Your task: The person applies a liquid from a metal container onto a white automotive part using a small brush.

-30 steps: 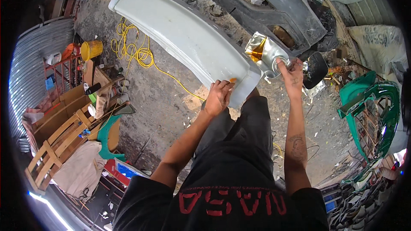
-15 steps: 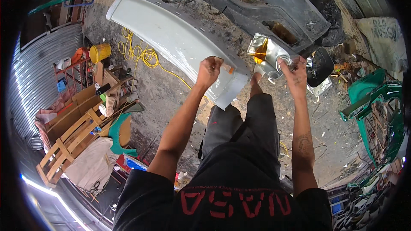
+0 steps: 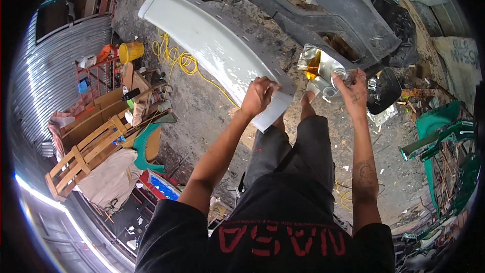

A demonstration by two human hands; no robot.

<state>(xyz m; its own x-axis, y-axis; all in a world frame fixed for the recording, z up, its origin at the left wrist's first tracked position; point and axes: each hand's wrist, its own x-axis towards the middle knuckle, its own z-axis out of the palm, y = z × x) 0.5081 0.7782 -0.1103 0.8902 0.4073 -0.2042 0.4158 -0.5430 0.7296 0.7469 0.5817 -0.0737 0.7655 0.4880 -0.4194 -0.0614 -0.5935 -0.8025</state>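
Note:
A long white curved panel (image 3: 202, 35), like a car bumper, stretches diagonally in front of me. Over its near end is my left hand (image 3: 257, 97), fingers pinched together; what they hold, if anything, is hidden. To the right, my right hand (image 3: 353, 90) grips a shiny silver metal can (image 3: 331, 61) at its near end. The can has a boxy shape, a round fitting beside my thumb and an amber patch on its far side.
Large dark grey car parts (image 3: 303, 20) lie beyond the panel. A black tub (image 3: 386, 91) sits right of the can. Yellow cable (image 3: 184, 61) coils at left, near a yellow bucket (image 3: 130, 53) and a wooden frame (image 3: 83, 159). Green panels (image 3: 437, 126) stand at right.
My left hand has shifted slightly right and nearer along the panel's end, and the orange patch beside it no longer shows. My right hand still grips the can. The whole view has shifted a little.

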